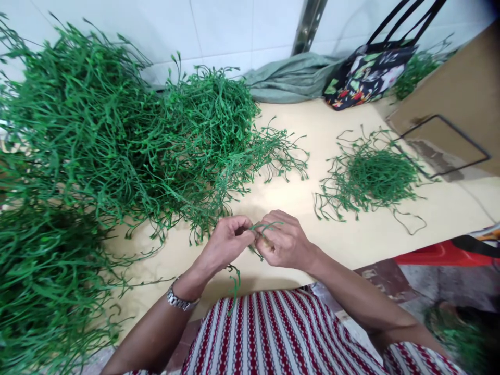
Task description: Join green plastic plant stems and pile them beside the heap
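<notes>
Tiled wall (222,31), pale worktable (289,198) heaped with green stalks (101,120), cardboard box (457,94), handbag (367,73) alongside: produce-sorting workroom, possibly a shop's back area; floor edges blurred.

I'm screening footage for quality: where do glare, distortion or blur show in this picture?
Head view: a washed-out bright patch on the tabletop; cardboard looking stretched at the right edge; greens on the floor dark and blurred, lower right.

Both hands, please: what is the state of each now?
Left hand: closed, pinching thin green plant stems.
Right hand: closed, holding the stems too, against the left fingertips.
</notes>
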Motion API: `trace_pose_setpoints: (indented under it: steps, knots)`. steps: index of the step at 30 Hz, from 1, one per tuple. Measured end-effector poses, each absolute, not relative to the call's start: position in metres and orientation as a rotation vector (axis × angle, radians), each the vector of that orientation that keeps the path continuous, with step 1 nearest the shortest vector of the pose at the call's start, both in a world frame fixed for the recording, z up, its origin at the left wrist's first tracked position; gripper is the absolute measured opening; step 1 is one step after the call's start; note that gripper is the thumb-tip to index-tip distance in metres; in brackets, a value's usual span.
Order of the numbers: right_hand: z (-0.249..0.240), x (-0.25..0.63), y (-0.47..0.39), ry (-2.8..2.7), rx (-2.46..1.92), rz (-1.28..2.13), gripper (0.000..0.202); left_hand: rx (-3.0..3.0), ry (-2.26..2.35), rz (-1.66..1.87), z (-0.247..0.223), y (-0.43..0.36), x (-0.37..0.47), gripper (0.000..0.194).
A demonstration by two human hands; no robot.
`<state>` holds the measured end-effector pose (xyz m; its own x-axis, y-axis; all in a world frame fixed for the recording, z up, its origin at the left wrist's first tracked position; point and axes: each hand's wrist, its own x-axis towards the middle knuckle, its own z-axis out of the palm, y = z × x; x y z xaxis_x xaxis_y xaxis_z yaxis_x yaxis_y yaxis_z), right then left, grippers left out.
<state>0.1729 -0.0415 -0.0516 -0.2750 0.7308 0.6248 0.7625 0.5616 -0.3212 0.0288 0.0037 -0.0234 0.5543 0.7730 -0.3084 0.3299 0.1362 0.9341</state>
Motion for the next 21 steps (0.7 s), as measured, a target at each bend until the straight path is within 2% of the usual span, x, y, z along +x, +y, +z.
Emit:
trace_pose_setpoints:
  steps: [7, 15, 21]
  knots:
    - [-0.047, 0.180, -0.043, -2.075, -1.205, 0.049, 0.008, 1.444, 1.023, 0.449, -0.024, 0.008, 0.024, 0.017]
    - [-0.050, 0.183, -0.037, -2.160, -1.104, 0.149, 0.024, 1.500, 0.977, 0.362, -0.015, 0.012, 0.025, 0.025]
    - [-0.043, 0.191, -0.036, -2.327, -1.063, 0.260, 0.022, 1.495, 0.943, 0.231, -0.010, 0.013, 0.026, 0.025]
